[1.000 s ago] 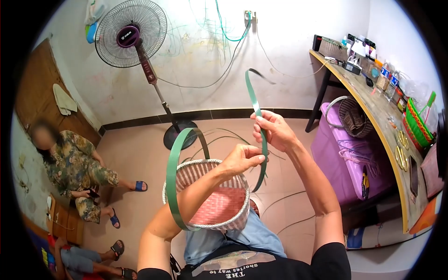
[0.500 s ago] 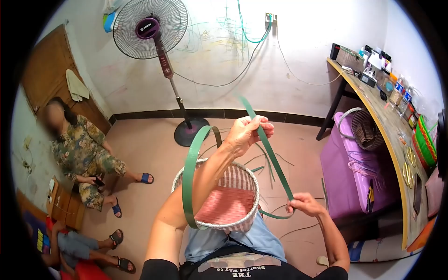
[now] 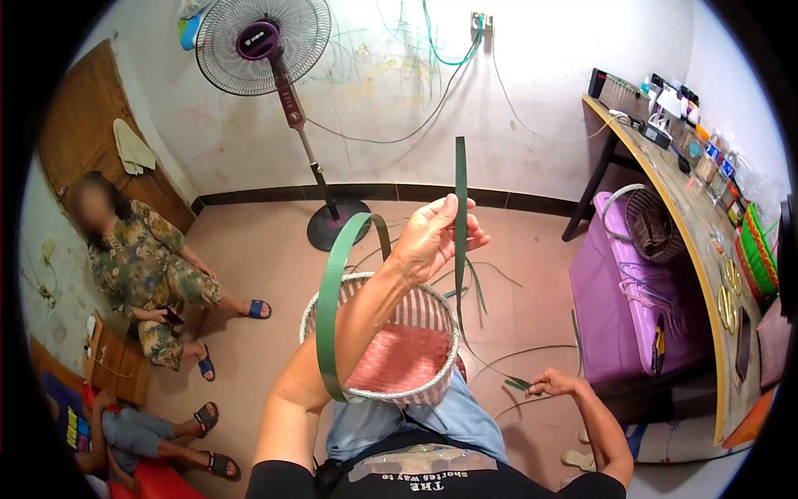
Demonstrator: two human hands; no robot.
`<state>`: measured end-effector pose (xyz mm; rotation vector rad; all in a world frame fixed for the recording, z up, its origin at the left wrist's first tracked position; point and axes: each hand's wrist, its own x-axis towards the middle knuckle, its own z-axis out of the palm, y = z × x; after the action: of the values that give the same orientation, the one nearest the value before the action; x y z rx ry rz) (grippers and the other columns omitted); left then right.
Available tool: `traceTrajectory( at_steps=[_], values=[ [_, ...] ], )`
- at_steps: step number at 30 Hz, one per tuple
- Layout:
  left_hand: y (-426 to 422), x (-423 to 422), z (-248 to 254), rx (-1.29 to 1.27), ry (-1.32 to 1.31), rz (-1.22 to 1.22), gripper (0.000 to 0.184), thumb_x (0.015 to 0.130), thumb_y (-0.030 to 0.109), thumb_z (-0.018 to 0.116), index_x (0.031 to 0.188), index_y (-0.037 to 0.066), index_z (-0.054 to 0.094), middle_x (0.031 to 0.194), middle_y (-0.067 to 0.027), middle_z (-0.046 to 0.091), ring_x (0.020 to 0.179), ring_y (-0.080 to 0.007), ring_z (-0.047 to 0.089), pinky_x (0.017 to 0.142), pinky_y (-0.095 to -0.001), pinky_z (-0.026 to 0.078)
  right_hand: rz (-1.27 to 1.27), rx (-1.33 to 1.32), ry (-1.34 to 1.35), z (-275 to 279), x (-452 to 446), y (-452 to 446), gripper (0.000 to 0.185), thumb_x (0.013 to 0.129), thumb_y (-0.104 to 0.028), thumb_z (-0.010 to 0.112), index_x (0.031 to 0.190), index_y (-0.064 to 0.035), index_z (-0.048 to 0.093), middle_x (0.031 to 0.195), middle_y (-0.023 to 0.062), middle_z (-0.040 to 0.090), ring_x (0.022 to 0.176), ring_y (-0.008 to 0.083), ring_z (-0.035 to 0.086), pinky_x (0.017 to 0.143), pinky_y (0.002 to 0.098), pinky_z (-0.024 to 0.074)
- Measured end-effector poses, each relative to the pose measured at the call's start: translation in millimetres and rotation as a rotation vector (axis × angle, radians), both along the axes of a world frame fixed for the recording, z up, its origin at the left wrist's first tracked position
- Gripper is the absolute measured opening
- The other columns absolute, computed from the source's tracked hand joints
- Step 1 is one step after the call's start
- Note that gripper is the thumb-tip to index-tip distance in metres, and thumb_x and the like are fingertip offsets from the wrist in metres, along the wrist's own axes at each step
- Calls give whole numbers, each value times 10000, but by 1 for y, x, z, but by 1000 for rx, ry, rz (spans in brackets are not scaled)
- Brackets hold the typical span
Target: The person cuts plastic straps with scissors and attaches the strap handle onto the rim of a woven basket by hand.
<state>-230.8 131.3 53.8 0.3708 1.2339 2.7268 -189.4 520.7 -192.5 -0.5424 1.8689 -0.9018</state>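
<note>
The woven basket (image 3: 401,358) rests on my lap, with a pinkish floor, striped sides and a white braided rim. Its wide green handle band (image 3: 329,308) arches over my left forearm, which passes through it. My left hand (image 3: 436,237) is raised above the far rim, pinching a long dark green flat strip (image 3: 460,191) that stands upright and hangs down past the rim. Low on the right, away from the basket, my right hand (image 3: 555,383) is closed on short dark green strip ends (image 3: 517,383); part of them is hidden by the fingers.
Loose green strips (image 3: 478,287) lie on the floor ahead. A standing fan (image 3: 338,224) is at the far wall. On the right are a purple bin (image 3: 594,308) and a cluttered table (image 3: 702,241). A person (image 3: 154,274) sits at left, another person's legs (image 3: 158,441) nearer.
My right hand has moved down and away from the long strip, now with short green ends in it. The long strip in my left hand has swung from slanting to upright.
</note>
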Motion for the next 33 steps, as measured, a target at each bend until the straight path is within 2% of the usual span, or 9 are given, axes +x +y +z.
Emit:
traceTrajectory(
  at_steps=[3, 6, 8, 10, 12, 15, 20, 26, 33],
  values=[
    [0, -5, -7, -56, -8, 15, 231, 1003, 197, 500, 1057, -20, 558, 830, -88, 581, 785, -197, 632, 915, -486, 563, 73, -57, -15, -19, -7, 6, 156, 902, -59, 597, 1002, -35, 715, 889, -1, 706, 817, 99, 582, 771, 274, 472],
    [5, -8, -9, -28, -36, 42, 220, 1001, 185, 502, 1048, -22, 557, 834, -102, 584, 793, -197, 635, 919, -505, 561, 194, 74, 274, -16, -26, 0, 196, 908, -50, 574, 1058, -36, 699, 909, 9, 708, 847, 104, 606, 804, 292, 487],
    [9, -8, -10, -7, -71, 58, 201, 997, 162, 504, 1042, -27, 555, 857, -129, 597, 845, -232, 638, 915, -526, 558, 105, -104, 536, 23, -37, -28, 230, 934, -52, 517, 1097, 0, 670, 942, 49, 705, 900, 139, 642, 849, 319, 505],
    [13, -6, -13, 17, -101, 69, 189, 995, 145, 503, 1041, -32, 552, 872, -143, 604, 882, -257, 638, 913, -529, 556, -271, -371, 297, 92, -37, -78, 249, 979, -113, 488, 1134, 25, 625, 982, 110, 687, 944, 194, 659, 865, 338, 525],
    [17, -4, -16, -17, -130, 98, 183, 991, 131, 504, 1046, -38, 548, 887, -153, 608, 911, -277, 636, 912, -529, 554, -453, -785, -186, 148, -30, -120, 292, 1010, -203, 486, 1176, 21, 572, 978, 147, 667, 949, 228, 663, 862, 359, 542],
    [19, 5, -18, -51, -146, 121, 182, 988, 121, 507, 1054, -45, 541, 893, -158, 611, 931, -292, 636, 909, -526, 551, -344, -892, -281, 201, -16, -162, 303, 1014, -246, 498, 1200, -11, 543, 953, 115, 650, 892, 193, 660, 814, 340, 562],
    [8, 15, -15, -49, -104, 83, 210, 988, 153, 516, 1065, -41, 541, 885, -146, 625, 912, -303, 646, 908, -525, 549, -295, -830, -24, 191, -5, -192, 233, 1010, -187, 504, 1098, 8, 595, 876, 45, 637, 774, 108, 638, 706, 269, 565],
    [-1, 18, -13, 42, -71, 23, 236, 1013, 201, 476, 990, -14, 572, 804, -101, 635, 789, -201, 661, 953, -500, 528, -163, -700, 404, 170, -1, -186, 156, 988, -92, 496, 1015, 16, 605, 744, 4, 589, 686, 69, 583, 606, 211, 488],
    [8, 14, -26, 194, -158, -41, 198, 1001, 198, 508, 972, 6, 546, 776, -61, 586, 707, -169, 605, 973, -451, 512, -185, -764, 224, 175, 8, -173, 151, 1014, -104, 459, 998, 12, 554, 782, 39, 589, 712, 98, 589, 680, 251, 494]
  ],
)
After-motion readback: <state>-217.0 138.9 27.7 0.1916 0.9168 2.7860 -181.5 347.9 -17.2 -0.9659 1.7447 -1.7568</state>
